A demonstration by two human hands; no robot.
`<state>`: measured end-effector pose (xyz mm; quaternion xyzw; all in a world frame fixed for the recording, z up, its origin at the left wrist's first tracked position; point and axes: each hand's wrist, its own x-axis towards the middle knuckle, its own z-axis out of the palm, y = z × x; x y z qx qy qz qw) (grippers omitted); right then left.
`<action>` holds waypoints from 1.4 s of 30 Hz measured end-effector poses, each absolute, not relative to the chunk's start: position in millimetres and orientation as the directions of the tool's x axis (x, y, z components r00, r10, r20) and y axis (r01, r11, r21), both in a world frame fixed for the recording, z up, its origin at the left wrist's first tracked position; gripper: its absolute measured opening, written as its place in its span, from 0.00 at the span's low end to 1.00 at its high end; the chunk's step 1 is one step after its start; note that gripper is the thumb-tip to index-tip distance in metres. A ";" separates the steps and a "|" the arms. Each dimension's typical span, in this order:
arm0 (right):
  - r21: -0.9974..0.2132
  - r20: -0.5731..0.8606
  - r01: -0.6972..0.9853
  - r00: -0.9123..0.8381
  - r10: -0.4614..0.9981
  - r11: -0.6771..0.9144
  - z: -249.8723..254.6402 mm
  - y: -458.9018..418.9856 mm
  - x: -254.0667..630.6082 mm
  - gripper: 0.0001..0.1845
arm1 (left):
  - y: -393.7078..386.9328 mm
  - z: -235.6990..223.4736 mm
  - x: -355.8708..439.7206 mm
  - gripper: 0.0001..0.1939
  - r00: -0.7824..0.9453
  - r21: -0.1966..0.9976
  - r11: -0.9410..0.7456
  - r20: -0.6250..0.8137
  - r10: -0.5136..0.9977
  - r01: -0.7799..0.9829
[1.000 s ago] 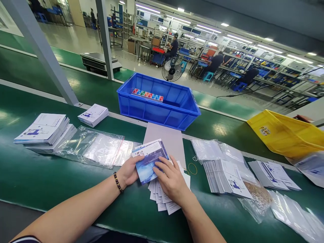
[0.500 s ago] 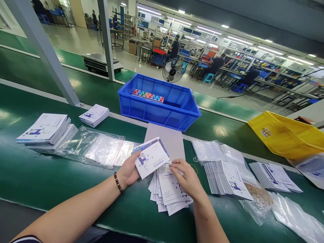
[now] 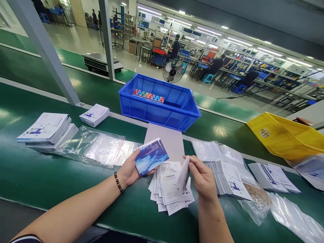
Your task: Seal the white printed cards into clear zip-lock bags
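Observation:
My left hand [image 3: 131, 168], with a beaded bracelet at the wrist, grips a small stack of booklets [image 3: 152, 157]; a blue printed face is on top, with white edges showing behind it. My right hand [image 3: 202, 175] pinches a white leaflet [image 3: 182, 175] by its upper edge, tilted steeply above a fanned pile of white booklets [image 3: 168, 194]. That pile lies on the green surface between my hands. Its covers carry dark print and small figures. Right beside my right hand stands a bundle of booklets [image 3: 231, 180], edges toward me.
A blue bin [image 3: 159, 113] stands ahead, with a colourful strip inside. Booklet stacks [image 3: 47, 126] and clear plastic bags [image 3: 93, 146] lie left. More bags [image 3: 207, 152], loose booklets [image 3: 274, 177] and a tilted yellow bin [image 3: 286, 135] are right. A metal post [image 3: 48, 50] rises at left.
My right hand has moved right and up from the pile, now with a leaflet in its fingers. Atop the left-hand stack, a blue face shows where a white one was.

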<state>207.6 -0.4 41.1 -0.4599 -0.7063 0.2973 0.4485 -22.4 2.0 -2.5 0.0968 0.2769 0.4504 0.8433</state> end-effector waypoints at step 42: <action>-0.817 0.350 0.428 -0.164 0.922 0.386 42.8 -4.2 208.7 0.06 | 2.5 -3.1 -22.1 0.29 0.457 0.431 0.587 -0.373 0.807 -0.685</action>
